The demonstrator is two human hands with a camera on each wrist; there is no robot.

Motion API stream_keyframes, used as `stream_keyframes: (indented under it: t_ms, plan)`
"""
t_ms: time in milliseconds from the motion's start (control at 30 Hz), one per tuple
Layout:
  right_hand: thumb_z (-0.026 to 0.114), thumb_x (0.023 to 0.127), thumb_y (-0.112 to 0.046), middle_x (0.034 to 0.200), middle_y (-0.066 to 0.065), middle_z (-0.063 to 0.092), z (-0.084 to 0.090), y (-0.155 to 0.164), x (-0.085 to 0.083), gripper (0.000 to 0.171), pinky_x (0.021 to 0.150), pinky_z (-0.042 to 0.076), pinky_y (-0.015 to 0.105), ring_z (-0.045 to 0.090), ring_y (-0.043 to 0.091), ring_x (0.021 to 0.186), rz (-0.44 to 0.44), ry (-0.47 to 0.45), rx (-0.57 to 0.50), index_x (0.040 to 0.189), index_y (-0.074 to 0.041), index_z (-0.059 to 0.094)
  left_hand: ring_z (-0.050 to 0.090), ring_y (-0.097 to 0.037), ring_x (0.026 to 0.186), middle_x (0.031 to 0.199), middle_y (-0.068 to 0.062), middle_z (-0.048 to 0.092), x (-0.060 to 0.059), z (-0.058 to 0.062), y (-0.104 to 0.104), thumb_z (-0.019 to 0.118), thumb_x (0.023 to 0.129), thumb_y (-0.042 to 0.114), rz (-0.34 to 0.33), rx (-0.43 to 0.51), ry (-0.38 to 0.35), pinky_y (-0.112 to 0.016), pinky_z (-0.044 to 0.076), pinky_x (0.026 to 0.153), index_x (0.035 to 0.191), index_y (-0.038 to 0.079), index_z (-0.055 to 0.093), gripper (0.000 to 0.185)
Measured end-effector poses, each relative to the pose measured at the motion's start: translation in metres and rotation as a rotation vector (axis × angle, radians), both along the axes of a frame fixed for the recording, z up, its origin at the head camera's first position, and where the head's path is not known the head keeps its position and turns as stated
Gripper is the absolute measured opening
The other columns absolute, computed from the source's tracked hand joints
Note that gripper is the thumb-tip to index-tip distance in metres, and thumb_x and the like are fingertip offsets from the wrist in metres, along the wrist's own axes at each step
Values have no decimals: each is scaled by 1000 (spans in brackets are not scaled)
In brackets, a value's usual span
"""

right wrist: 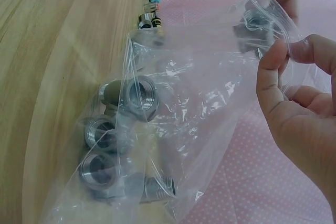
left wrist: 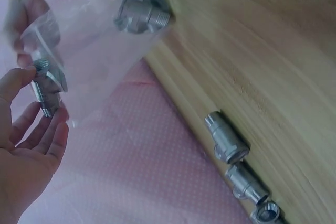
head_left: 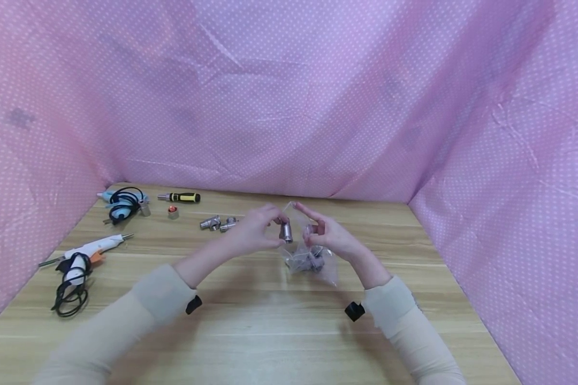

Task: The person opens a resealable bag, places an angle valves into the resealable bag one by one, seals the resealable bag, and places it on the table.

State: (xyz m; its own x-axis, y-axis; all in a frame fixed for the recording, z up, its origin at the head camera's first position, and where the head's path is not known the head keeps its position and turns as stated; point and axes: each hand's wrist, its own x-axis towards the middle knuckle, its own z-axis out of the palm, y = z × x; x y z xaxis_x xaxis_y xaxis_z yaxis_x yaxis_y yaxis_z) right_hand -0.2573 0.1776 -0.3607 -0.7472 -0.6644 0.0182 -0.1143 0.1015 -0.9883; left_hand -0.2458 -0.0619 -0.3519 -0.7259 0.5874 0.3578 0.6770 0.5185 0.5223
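My left hand (head_left: 256, 231) pinches a threaded metal pipe fitting (left wrist: 48, 88) between thumb and fingertips, at the mouth of a clear plastic bag (right wrist: 210, 77). From the other side, my right hand (head_left: 336, 238) grips the bag's upper edge between thumb and fingers. Several more metal fittings (right wrist: 100, 171) with threaded ends lie in the bottom of the bag, low over the wooden table. In the right wrist view the held fitting (right wrist: 256, 32) shows blurred behind the plastic. Left of the bag, loose fittings (left wrist: 228, 137) lie on the tabletop, partly behind my left hand in the head view.
At the back left are a blue corded tool (head_left: 121, 211), a yellow and black screwdriver (head_left: 183, 197) and a small metal cup-like piece (head_left: 173, 213) with something red inside. A white glue gun (head_left: 93, 247) with a coiled black cord lies at the left. Pink dotted cloth (head_left: 279, 107) surrounds the table.
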Motion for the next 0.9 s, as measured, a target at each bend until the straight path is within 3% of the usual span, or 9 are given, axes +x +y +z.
stream_keyframes:
  t_ms: [133, 233, 367, 500, 733, 900]
  plan:
    - [56, 82, 11, 85, 2, 51, 0, 0, 0, 85, 65, 49, 23, 50, 8, 72, 9, 1, -10, 151, -23, 20, 60, -20, 102, 108, -1, 61, 0, -7, 9, 79, 72, 13, -37, -38, 11, -34, 50, 94, 108, 9, 61, 40]
    - [54, 82, 12, 116, 4, 51, -1, -1, 0, 84, 65, 50, 22, 50, 8, 74, 20, 10, -23, 151, -21, 20, 60, -22, 103, 111, -2, 61, 1, -9, 11, 78, 75, 12, -36, -36, -4, -34, 50, 92, 110, 7, 61, 40]
    - [53, 82, 14, 149, 6, 29, -3, -1, -1, 84, 66, 49, 20, 51, 7, 75, 49, 23, -33, 151, -18, 18, 59, -21, 104, 115, -3, 61, 0, -5, 7, 76, 77, 15, -7, -12, -11, -36, 52, 90, 113, 9, 60, 40]
    - [52, 81, 14, 156, 8, 18, -5, -1, -1, 84, 67, 50, 19, 51, 8, 75, 61, 28, -43, 151, -16, 17, 57, -20, 106, 117, -2, 60, -1, 1, -3, 77, 78, 17, 9, 7, 0, -38, 50, 92, 118, 9, 60, 44]
    - [52, 82, 14, 156, 4, 18, -5, 0, -1, 82, 67, 50, 20, 50, 8, 75, 46, 32, -48, 151, -17, 19, 51, -22, 115, 121, -4, 59, -5, 9, -29, 78, 77, 20, 57, 3, 23, -44, 42, 102, 121, 11, 60, 49]
    - [52, 83, 14, 156, 2, 19, -6, 3, 0, 82, 66, 51, 20, 51, 7, 76, 36, 37, -47, 151, -17, 20, 46, -26, 119, 125, -6, 58, -9, 7, -45, 78, 77, 21, 67, -12, 2, -49, 38, 104, 124, 11, 58, 52]
